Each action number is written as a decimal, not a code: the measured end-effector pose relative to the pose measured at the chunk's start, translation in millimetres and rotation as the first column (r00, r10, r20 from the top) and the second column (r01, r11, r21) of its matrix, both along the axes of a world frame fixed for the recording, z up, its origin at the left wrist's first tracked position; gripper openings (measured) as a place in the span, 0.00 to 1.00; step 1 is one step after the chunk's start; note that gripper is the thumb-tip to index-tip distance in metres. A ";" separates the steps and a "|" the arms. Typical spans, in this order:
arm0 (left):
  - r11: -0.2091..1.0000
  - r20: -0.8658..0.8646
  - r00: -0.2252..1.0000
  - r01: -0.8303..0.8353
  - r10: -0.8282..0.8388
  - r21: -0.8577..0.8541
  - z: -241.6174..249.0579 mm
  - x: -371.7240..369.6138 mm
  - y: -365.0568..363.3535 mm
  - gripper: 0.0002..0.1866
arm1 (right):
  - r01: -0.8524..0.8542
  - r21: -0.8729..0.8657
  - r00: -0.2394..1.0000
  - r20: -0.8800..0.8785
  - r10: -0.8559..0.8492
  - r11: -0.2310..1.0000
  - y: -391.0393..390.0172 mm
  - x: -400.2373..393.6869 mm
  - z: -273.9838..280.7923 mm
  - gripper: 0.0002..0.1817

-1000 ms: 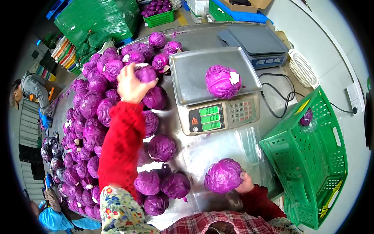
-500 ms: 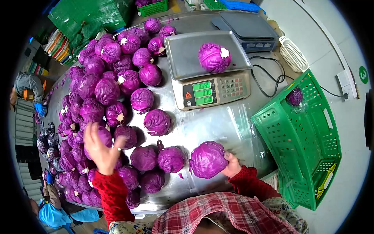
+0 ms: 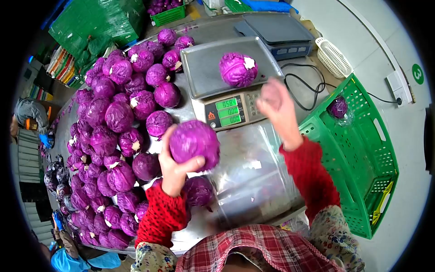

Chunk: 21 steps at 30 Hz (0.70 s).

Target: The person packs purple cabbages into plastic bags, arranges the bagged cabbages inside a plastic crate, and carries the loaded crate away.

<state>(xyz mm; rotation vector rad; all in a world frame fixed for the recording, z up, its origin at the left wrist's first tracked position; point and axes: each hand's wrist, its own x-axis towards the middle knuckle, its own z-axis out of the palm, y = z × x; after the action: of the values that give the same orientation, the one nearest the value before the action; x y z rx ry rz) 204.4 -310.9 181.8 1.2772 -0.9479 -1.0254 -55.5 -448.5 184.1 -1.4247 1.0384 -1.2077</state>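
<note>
My left hand (image 3: 174, 170) grips a round red cabbage (image 3: 195, 145) over the metal table, thumb across its near side and fingers on its left. Another red cabbage (image 3: 198, 190) is partly hidden below that hand. My right hand (image 3: 280, 109), slightly blurred, is raised at the right end of the digital scale (image 3: 213, 120) with nothing visible in it. Its thumb is apart from its fingers and overlaps the keypad. A red cabbage (image 3: 238, 70) with a pale cut stem rests on the scale's tray (image 3: 199, 59). The top display line reads about 0.584.
Many red cabbages (image 3: 118, 117) are piled along the left of the table. A green crate (image 3: 324, 131) at the right has a wrapped cabbage (image 3: 337, 108) in it. Behind stand a second scale (image 3: 278, 29), a black cable (image 3: 312, 68) and a white basket (image 3: 334, 59). Other people (image 3: 68, 254) are at the left.
My left hand, open over the pile before, now holds a cabbage near the middle. My right hand no longer holds its cabbage and has moved up to the scale. The top reading dropped from about 0.599.
</note>
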 end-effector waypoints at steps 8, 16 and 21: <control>0.943 0.532 0.780 -0.250 0.330 -0.219 7.2 7.0 -175.5 0.56 | 0.175 -0.204 0.749 -0.608 -0.264 0.963 -123.9 55.5 -9.7 0.53; 0.971 0.898 0.386 -0.189 0.210 -0.146 -9.7 -22.2 -206.0 0.55 | -0.053 0.292 0.829 0.546 -0.121 0.955 12.0 -46.9 -33.3 0.25; 0.812 0.872 0.485 0.531 -0.058 -0.241 -51.7 -90.8 -15.6 0.33 | -0.352 0.506 0.597 0.769 -0.228 0.787 185.0 -103.2 -103.0 0.40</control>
<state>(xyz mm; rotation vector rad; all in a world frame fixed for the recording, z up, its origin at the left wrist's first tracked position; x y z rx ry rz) 113.6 -326.5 130.1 1.1473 -2.1272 -0.2750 -158.7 -263.5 81.2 -0.2682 0.5968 -1.1112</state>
